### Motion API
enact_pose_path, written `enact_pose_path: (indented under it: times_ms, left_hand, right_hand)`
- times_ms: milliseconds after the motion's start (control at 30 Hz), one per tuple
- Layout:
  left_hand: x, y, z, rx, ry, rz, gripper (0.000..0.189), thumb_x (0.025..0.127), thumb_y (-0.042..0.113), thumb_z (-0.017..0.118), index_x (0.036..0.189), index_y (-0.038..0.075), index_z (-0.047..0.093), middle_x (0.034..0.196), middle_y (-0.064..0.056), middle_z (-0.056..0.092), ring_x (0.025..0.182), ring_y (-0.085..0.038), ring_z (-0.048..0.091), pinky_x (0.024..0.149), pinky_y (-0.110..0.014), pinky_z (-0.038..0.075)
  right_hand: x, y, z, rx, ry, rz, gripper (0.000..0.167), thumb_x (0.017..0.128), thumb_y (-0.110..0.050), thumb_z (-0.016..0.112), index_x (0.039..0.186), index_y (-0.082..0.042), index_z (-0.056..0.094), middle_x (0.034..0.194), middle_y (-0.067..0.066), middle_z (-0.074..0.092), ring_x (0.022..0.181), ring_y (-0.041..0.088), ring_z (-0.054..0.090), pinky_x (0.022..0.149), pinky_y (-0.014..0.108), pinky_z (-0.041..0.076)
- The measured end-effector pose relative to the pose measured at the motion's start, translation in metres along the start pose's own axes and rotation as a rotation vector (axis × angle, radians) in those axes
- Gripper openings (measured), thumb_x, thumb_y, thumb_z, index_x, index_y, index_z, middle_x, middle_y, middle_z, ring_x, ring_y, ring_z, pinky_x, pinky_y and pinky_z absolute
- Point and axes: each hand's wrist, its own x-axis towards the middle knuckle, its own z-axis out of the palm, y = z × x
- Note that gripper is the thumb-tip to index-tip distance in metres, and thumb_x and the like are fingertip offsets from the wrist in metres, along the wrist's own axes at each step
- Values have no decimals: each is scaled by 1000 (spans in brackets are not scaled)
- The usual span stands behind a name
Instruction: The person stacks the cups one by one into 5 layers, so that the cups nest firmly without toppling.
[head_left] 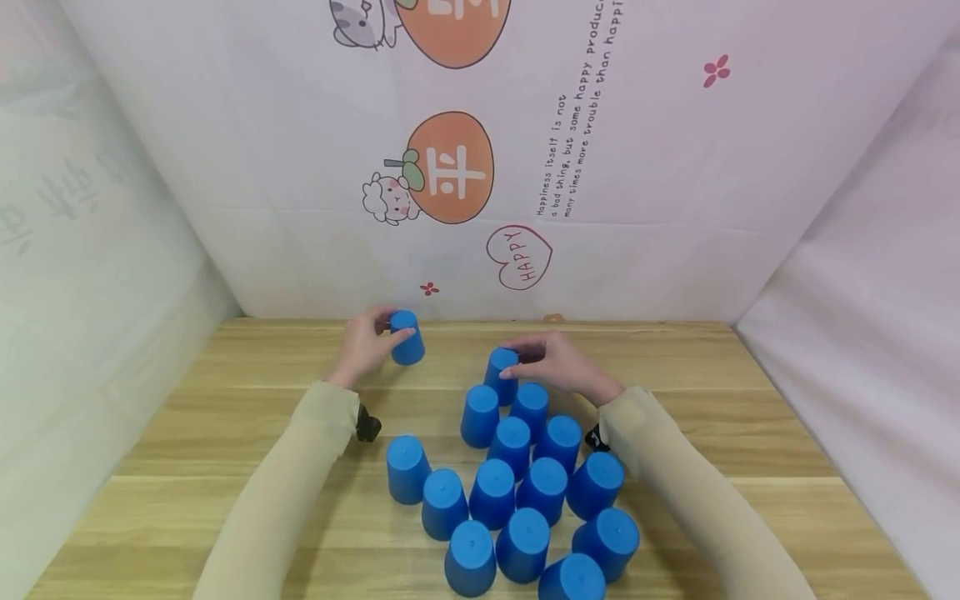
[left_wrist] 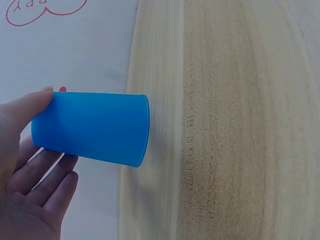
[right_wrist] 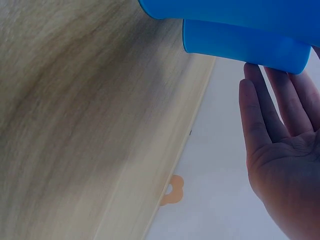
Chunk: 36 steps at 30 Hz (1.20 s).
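My left hand (head_left: pixel 368 342) grips an upside-down blue plastic cup (head_left: pixel 407 340) near the table's back edge, thumb on one side and fingers on the other. In the left wrist view that cup (left_wrist: pixel 92 127) hangs with its rim close over the wood, and the fingers of the left hand (left_wrist: pixel 37 175) show below it. To the right, my right hand (head_left: pixel 558 362) holds another blue cup (head_left: pixel 501 375) at the back end of a cluster of the same cups. The right wrist view shows this cup (right_wrist: pixel 245 47) against the fingertips, partly hidden behind a nearer cup (right_wrist: pixel 225 10).
Several more upside-down blue cups (head_left: pixel 513 446) stand close together from the middle toward the front right. One cup (head_left: pixel 407 468) stands at the cluster's left end. The wooden table (head_left: pixel 247 400) meets a printed white backdrop (head_left: pixel 637 250), with white cloth at both sides.
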Motion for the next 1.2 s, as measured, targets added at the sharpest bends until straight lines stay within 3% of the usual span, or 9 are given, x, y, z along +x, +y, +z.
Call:
enact_pose_path:
  times_ms: [200, 433, 633, 800, 1000, 1200]
  left_hand:
    - [-4, -1, -2, -65, 22, -13, 71, 92, 31, 79, 147, -1, 48, 146, -20, 53, 133, -40, 49, 109, -55, 40]
    - [-24, 10, -15, -90, 55, 45, 74, 88, 41, 81, 147, 7, 52, 145, -14, 55, 134, -34, 50, 112, -52, 38]
    - [-59, 28, -22, -59, -11, 85, 78, 84, 50, 82, 145, 10, 55, 142, -10, 58, 133, -30, 52, 110, -50, 41]
    - [-95, 36, -22, -99, -68, 95, 70, 84, 44, 84, 143, 16, 58, 141, -6, 59, 132, -27, 53, 109, -50, 41]
    - [-132, 31, -21, -160, -122, 110, 66, 81, 34, 89, 140, 18, 60, 137, -2, 62, 129, -24, 56, 108, -53, 42]
    - [-155, 22, -15, -166, -236, 105, 70, 77, 38, 91, 138, 19, 62, 135, -5, 64, 128, -27, 57, 106, -57, 42]
  right_hand:
    - [0, 0, 0, -1, -3, 2, 46, 88, -38, 82, 128, -19, 71, 119, -4, 71, 110, 16, 67, 94, 42, 55]
    - [0, -2, 1, 3, 5, 17, 48, 88, -38, 83, 130, -18, 70, 121, -2, 71, 112, 18, 66, 95, 44, 54]
    - [1, -2, -1, -14, -10, 17, 48, 89, -38, 81, 131, -16, 69, 122, 0, 70, 112, 20, 66, 95, 45, 54]
    - [2, -2, -4, -35, -34, -1, 46, 90, -34, 81, 130, -15, 69, 120, 0, 71, 108, 19, 67, 93, 44, 55]
    - [3, -4, -6, -50, -51, -17, 46, 90, -35, 81, 129, -14, 70, 119, 0, 72, 108, 19, 68, 93, 44, 55]
    - [5, -4, -5, -61, -42, -26, 45, 89, -36, 82, 128, -15, 71, 117, -2, 72, 106, 18, 68, 92, 43, 56]
